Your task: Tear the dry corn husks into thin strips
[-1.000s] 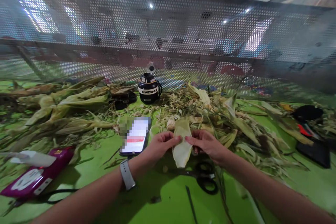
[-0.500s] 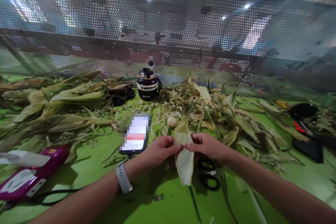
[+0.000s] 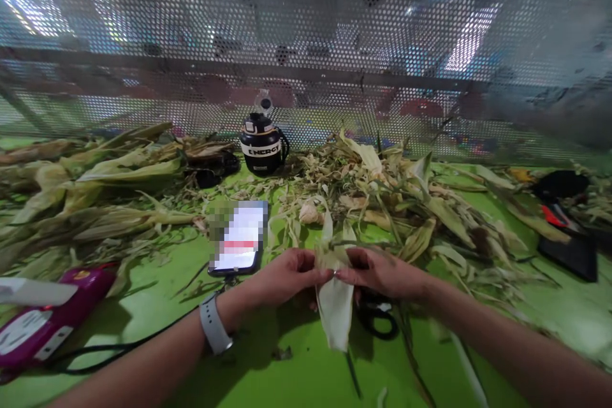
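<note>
Between both hands hangs a pale corn husk (image 3: 335, 315), its wide end pointing down toward me and its top part split into strips. My left hand (image 3: 299, 274) pinches its left side, thumb on the front face. From the right, my right hand (image 3: 373, 273) grips it the same way, and the two thumb tips nearly meet in the middle. Other fingers are partly hidden behind the husk. Black-handled scissors (image 3: 382, 322) lie on the green table just below my right hand, partly covered by it.
A phone (image 3: 240, 239) lies left of my hands. Behind it stands a black jug (image 3: 261, 150). Husk scraps (image 3: 363, 194) heap up at the back, whole husks (image 3: 109, 175) at left. A purple device (image 3: 57, 315) sits at the left edge; a perforated metal panel (image 3: 306, 32) rises behind.
The husk's upper part has come apart into separate strips, and its lower end has dropped slightly. My right hand's fingers have curled further around it. The view has shifted a little.
</note>
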The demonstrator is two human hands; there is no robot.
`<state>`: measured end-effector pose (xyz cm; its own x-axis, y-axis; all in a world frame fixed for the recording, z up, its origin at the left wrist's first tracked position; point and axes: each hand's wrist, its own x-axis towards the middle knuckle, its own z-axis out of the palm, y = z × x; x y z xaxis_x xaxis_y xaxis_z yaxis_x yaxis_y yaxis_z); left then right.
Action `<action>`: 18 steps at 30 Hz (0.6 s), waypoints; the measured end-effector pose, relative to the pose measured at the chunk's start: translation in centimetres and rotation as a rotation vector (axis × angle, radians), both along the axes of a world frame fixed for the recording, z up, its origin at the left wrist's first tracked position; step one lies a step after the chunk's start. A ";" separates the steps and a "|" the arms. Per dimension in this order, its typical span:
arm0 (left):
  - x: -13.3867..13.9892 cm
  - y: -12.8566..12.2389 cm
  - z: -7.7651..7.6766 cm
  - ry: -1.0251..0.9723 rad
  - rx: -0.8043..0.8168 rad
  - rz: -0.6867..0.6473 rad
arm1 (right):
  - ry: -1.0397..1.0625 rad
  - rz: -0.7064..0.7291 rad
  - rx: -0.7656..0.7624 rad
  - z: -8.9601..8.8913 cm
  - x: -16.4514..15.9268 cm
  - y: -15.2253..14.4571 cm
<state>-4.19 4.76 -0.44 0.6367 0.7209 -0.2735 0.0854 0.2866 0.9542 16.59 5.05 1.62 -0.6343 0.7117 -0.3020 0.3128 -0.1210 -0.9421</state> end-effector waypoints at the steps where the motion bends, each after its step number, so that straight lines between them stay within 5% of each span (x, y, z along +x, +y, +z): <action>1: -0.1 0.0 0.1 0.015 -0.007 -0.018 | -0.004 0.001 -0.010 0.0 0.0 0.0; 10: -0.4 -0.1 -0.2 0.009 0.013 -0.055 | 0.051 0.026 -0.100 -0.5 0.1 -0.2; 18: -0.3 -0.2 -0.2 0.058 0.112 -0.058 | -0.089 0.048 0.035 -0.7 0.2 -0.1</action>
